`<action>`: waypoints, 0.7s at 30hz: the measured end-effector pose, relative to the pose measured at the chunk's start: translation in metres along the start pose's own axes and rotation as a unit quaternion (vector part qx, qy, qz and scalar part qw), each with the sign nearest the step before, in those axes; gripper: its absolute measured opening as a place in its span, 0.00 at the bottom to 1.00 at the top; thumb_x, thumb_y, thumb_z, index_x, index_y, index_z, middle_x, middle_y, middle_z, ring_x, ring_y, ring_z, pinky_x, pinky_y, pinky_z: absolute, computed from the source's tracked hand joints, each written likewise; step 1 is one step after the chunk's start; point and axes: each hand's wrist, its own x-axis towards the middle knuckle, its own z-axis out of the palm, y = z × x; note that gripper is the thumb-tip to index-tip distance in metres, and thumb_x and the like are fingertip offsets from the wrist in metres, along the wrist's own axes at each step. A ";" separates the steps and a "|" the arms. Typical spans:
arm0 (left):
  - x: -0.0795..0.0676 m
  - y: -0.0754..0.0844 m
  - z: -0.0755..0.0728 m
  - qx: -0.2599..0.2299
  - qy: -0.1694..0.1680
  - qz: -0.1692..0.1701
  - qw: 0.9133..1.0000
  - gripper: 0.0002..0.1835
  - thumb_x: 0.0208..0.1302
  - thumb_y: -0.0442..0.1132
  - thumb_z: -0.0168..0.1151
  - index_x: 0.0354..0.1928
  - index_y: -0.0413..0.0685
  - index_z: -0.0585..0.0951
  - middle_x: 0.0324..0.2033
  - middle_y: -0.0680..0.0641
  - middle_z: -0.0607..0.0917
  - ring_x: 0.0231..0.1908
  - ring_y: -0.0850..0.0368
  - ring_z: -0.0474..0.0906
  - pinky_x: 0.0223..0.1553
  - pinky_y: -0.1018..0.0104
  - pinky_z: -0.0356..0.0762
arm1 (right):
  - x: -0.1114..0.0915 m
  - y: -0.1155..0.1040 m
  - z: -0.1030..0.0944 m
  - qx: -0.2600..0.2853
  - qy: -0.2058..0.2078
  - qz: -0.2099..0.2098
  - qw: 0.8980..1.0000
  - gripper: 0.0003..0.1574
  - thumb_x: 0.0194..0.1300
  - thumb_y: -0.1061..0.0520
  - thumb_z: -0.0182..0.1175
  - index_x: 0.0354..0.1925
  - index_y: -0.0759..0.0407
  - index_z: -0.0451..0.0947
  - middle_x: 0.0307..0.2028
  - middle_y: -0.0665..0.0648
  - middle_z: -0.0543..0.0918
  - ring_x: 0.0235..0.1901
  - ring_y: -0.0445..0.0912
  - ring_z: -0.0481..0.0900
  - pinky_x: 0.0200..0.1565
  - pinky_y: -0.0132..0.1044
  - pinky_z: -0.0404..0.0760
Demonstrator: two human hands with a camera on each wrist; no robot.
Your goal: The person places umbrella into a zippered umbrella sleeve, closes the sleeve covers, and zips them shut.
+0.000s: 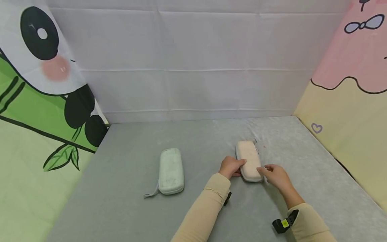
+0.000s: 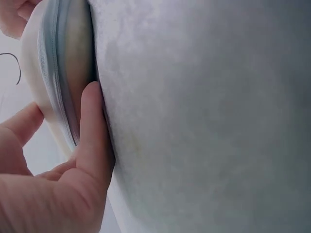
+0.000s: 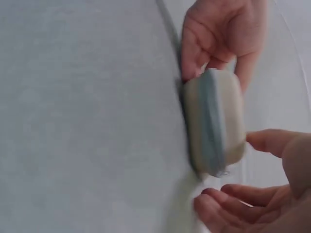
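Observation:
A cream zippered pencil case (image 1: 249, 158) lies on the table, its blue-grey zipper (image 3: 212, 121) running round the side. The left hand (image 1: 231, 166) grips its left edge, thumb on top and fingers low against the side, as the left wrist view also shows. At the near right corner is the right hand (image 1: 276, 177), its thumb tip at the case and its other fingers spread loosely apart from it. A pale green pencil case (image 1: 171, 171) with a fabric pull strap (image 1: 152, 194) lies to the left, away from both hands.
The grey cloth-covered table (image 1: 127, 201) meets a white hanging sheet (image 1: 199, 60) at the back. Printed cartoon cloths stand at the left (image 1: 27, 188) and right (image 1: 347, 127). A black wrist device (image 1: 284, 222) sits on the right forearm.

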 end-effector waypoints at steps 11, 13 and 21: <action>0.002 0.000 0.004 -0.035 -0.004 -0.034 0.999 0.21 0.55 0.45 0.68 0.44 0.34 0.78 0.30 0.47 0.78 0.28 0.54 0.80 0.32 0.62 0.79 | -0.001 0.003 0.011 0.046 0.014 -0.007 0.999 0.39 0.63 0.42 0.58 0.53 0.77 0.70 0.45 0.72 0.78 0.36 0.53 0.79 0.35 0.42 0.77; 0.000 0.002 0.004 -0.062 -0.005 -0.040 0.997 0.21 0.56 0.44 0.68 0.44 0.34 0.77 0.30 0.47 0.78 0.30 0.54 0.80 0.33 0.61 0.79 | -0.002 0.004 0.013 0.053 0.018 -0.011 0.998 0.37 0.63 0.44 0.58 0.53 0.77 0.71 0.44 0.71 0.78 0.35 0.51 0.79 0.34 0.40 0.77; -0.002 -0.002 -0.001 -0.166 -0.031 -0.067 0.983 0.18 0.52 0.42 0.69 0.42 0.39 0.78 0.31 0.46 0.79 0.30 0.54 0.76 0.34 0.61 0.77 | -0.005 0.003 0.016 0.106 0.026 -0.021 0.994 0.36 0.62 0.45 0.60 0.53 0.76 0.72 0.44 0.68 0.80 0.37 0.47 0.78 0.34 0.32 0.75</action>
